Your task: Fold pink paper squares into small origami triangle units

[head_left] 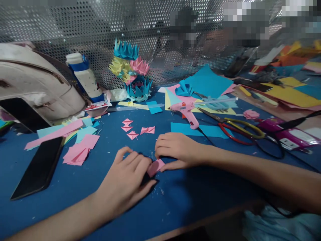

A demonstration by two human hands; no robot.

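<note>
Near the front of the blue table, a small folded piece of pink paper (155,167) lies between my two hands. My left hand (130,179) has its curled fingers on the paper's left end, with the thumb stretched out below. At the paper's right end, my right hand (177,151) pinches it between fingers and thumb. Just beyond the hands are several small folded pink pieces (132,135). A pink glue gun (188,113) lies behind my right hand.
Phones (37,169) and cut paper (81,149) lie at left, below a white bag (32,80) and a bottle (85,77). Paper flowers (139,87) stand by the mesh screen. Scissors (240,129), a cable and a purple device (288,134) are at right.
</note>
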